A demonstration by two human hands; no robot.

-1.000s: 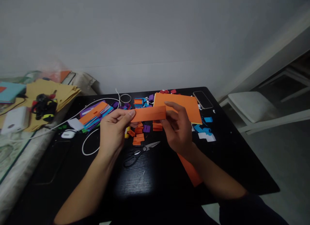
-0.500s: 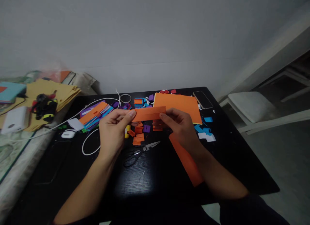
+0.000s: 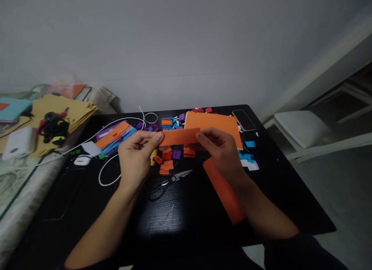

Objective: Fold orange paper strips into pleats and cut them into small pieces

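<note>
An orange paper strip [image 3: 180, 137] is stretched level between my two hands, above the black table. My left hand [image 3: 138, 150] pinches its left end between thumb and fingers. At the right end, my right hand [image 3: 222, 150] grips it with thumb and bent fingers. Below my right forearm lies a longer orange paper strip [image 3: 222, 190]. Scissors [image 3: 170, 181] with black handles rest on the table under the held strip, blades slightly apart. Several small folded orange paper pieces [image 3: 166, 165] and a purple folded piece [image 3: 176, 154] lie just beyond them.
A stack of orange sheets [image 3: 215, 124] lies at the back, with a phone [image 3: 243, 120] right of it. Coloured paper strips [image 3: 117, 136], a white cable [image 3: 100, 177] and an earphone case [image 3: 82, 160] are on the left. A white stool [image 3: 299, 126] stands beyond the table's right edge.
The strip's lengthwise fold line facing me no longer shows; its face looks smooth. My right hand has shifted slightly to the right along with the strip's end. My left hand stays put.
</note>
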